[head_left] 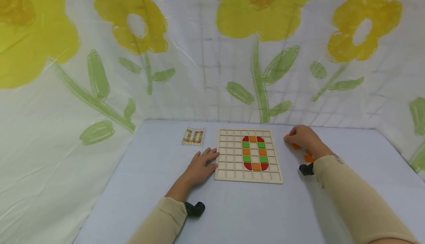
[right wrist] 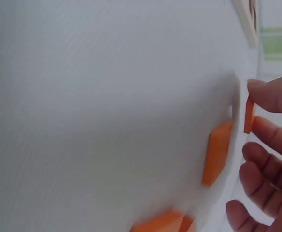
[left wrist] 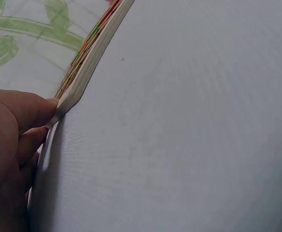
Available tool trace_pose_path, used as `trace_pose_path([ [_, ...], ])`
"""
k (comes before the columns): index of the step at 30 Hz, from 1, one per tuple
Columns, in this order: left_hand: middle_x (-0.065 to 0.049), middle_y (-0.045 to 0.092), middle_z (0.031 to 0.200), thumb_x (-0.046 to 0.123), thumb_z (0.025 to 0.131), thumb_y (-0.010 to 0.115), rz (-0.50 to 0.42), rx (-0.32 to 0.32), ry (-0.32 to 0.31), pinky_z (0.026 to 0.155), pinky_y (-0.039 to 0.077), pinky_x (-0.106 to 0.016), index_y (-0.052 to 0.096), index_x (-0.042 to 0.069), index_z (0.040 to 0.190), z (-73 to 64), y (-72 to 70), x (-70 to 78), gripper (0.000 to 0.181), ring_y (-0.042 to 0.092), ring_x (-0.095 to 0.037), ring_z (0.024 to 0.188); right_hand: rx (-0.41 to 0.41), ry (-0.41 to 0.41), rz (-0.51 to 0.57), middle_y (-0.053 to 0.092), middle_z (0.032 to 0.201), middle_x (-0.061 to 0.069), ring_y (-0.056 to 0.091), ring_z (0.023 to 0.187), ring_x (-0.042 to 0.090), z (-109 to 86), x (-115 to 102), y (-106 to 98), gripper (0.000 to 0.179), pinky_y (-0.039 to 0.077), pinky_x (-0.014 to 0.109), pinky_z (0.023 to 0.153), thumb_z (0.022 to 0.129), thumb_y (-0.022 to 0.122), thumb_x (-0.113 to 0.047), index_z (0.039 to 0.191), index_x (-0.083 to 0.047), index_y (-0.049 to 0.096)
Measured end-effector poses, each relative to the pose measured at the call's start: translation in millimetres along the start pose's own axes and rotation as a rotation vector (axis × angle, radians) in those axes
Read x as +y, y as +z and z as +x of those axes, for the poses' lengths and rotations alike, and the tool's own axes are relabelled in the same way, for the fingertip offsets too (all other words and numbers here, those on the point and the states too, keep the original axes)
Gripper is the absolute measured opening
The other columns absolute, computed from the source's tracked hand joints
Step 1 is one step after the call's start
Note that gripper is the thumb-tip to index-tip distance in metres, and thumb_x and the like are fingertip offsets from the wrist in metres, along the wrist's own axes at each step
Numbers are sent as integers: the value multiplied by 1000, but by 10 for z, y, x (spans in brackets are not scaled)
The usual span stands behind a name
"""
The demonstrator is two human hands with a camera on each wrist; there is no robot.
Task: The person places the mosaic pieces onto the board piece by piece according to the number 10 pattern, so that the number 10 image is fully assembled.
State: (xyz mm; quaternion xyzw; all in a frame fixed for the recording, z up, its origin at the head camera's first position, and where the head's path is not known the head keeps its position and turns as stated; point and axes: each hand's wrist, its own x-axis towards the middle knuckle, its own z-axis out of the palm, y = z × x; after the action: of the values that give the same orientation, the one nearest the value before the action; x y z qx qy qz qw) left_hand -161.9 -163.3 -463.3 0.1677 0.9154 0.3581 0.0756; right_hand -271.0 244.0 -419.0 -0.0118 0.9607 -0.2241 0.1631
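My left hand (head_left: 198, 168) lies flat with its fingers spread, the fingertips and thumb touching the left edge of a cream grid board (head_left: 229, 163). The left wrist view shows the thumb (left wrist: 39, 108) against the board's corner. On the board's right half, red, green and orange tiles (head_left: 246, 158) form an upright ring. Beyond the board's right side, my right hand (head_left: 304, 140) pinches an orange tile (right wrist: 249, 114) between thumb and index finger, above the table. The other fingers of that hand curl loosely. More orange tiles (right wrist: 217, 153) lie on the table beneath it.
A small pattern card (head_left: 194, 136) with a coloured grid lies left of the board. The table (head_left: 245, 214) has a pale cloth and meets a flower-printed curtain (head_left: 186, 100) at its back edge. Black wrist cameras (head_left: 196, 209) are strapped to both wrists.
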Motion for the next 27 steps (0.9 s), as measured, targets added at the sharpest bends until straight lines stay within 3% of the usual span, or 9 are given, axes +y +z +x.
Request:
trace_pose_path([
  [3,1,38,157,26,100,56,9,-5,-1,125,7,-48,50,13,145,4,-3,-2,47,23,-23,150,20,-43,18,64,102,14,56,85,26,68,-188,51,43,49,32,68,91,66,-40,110,-1,65],
  [7,1,38,157,26,100,56,14,-6,-3,125,7,-48,50,14,145,8,1,-21,47,23,-23,151,59,-188,29,64,115,18,58,96,30,142,-618,155,43,54,40,77,92,66,-37,117,-2,66],
  [13,1,39,157,25,100,57,-7,-5,-16,125,7,-48,51,13,144,7,-3,-5,47,23,-23,151,17,-376,82,64,118,15,61,103,30,209,-1263,423,37,54,44,86,93,68,-31,120,-4,66],
  [22,0,38,157,26,100,55,-14,-24,-4,125,7,-48,50,13,145,19,-12,16,47,22,-24,151,-37,-446,-29,65,118,11,61,109,27,366,-1814,806,35,52,43,94,91,70,-31,115,-5,69],
  [27,0,38,157,25,101,55,-6,-22,-6,125,7,-48,51,13,145,13,-27,8,46,22,-24,151,-42,-406,-78,65,116,7,61,105,24,396,-1933,929,31,53,41,91,90,71,-30,113,-9,70],
])
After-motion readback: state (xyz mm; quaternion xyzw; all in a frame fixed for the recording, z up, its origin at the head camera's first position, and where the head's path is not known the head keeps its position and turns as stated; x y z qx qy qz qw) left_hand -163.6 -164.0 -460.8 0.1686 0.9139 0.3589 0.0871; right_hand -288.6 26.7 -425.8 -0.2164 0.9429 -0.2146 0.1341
